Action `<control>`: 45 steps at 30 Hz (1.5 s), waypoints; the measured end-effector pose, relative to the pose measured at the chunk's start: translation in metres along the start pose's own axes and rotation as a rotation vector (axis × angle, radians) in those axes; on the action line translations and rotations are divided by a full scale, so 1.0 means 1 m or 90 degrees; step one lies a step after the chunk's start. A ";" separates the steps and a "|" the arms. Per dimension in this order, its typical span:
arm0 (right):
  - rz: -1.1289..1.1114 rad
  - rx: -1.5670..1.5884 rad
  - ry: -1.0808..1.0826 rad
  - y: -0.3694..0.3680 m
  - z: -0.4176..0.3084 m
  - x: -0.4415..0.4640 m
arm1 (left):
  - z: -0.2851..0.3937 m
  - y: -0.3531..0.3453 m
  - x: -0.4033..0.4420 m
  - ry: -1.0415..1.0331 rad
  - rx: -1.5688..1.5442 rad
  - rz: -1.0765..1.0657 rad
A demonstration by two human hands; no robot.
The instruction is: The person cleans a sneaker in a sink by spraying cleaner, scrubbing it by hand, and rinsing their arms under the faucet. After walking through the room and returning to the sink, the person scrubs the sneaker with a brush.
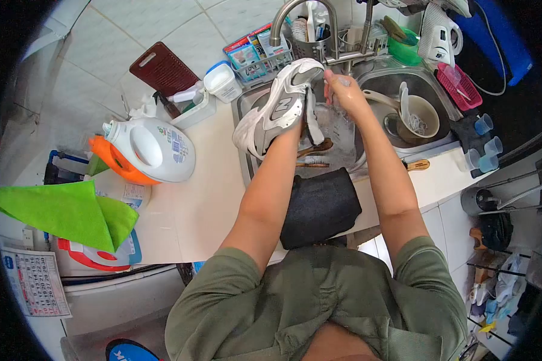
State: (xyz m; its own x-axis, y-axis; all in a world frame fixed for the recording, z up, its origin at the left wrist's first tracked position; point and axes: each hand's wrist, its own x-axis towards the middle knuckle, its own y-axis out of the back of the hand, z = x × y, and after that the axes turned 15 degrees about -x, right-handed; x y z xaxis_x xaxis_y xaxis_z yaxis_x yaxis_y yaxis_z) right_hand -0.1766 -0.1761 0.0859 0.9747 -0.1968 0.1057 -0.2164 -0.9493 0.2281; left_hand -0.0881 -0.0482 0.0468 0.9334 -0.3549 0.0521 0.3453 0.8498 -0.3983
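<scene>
A grey and white sneaker (275, 108) with an "N" on its side is held up over the left sink basin. My left wrist runs up to the shoe's opening, and the sneaker carries on that arm; the hand itself is hidden in or behind it. Beside the sneaker's upper end is my right hand (345, 93), wet, with foam on its back. Its fingers are curled closed, and what they hold, if anything, is hidden. Below, a wooden-handled brush (316, 147) and a white-bristled brush (313, 161) lie at the basin's near edge.
A folded black cloth (320, 207) hangs over the counter's front edge. In the right basin (376, 78) stands a pot (424, 114) with utensils. The faucet (277, 33) arches behind the sneaker. Detergent jugs (156, 150) and a green cloth (66, 210) are at left.
</scene>
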 end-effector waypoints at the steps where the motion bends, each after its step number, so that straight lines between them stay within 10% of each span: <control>1: -0.001 0.001 0.000 -0.003 -0.002 -0.001 | 0.004 -0.001 -0.003 -0.163 0.192 -0.005; 3: 0.006 0.049 0.069 -0.008 -0.004 -0.002 | 0.002 -0.003 -0.011 -0.285 0.243 -0.013; 5: 0.007 0.015 0.052 -0.006 -0.004 -0.002 | 0.001 -0.003 -0.008 -0.100 0.030 -0.061; 9: 0.000 0.049 0.003 -0.006 -0.001 -0.001 | 0.011 -0.004 -0.018 -0.381 0.485 -0.040; 17: 0.016 0.021 0.010 -0.007 -0.002 -0.003 | 0.036 -0.022 -0.036 -0.375 0.386 -0.056; 20: 0.037 0.063 0.023 -0.010 -0.002 -0.003 | 0.060 -0.034 -0.055 -0.100 0.209 -0.092; 25: 0.068 0.030 -0.031 -0.007 0.002 -0.003 | 0.039 -0.019 -0.043 -0.525 0.559 -0.042; 44: 0.102 0.053 0.028 -0.006 -0.001 0.001 | -0.030 0.047 -0.024 -0.488 0.740 -0.039; 45: 0.105 0.032 0.045 -0.008 0.000 0.001 | -0.015 0.035 -0.032 -0.270 0.377 0.002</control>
State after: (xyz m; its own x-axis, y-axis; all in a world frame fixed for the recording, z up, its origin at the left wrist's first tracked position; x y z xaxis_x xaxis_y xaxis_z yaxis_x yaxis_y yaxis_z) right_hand -0.1745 -0.1689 0.0847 0.9192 -0.3353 0.2065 -0.3688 -0.9168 0.1531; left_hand -0.1077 -0.0130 0.0172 0.8506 -0.2728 0.4495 0.2257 0.9615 0.1565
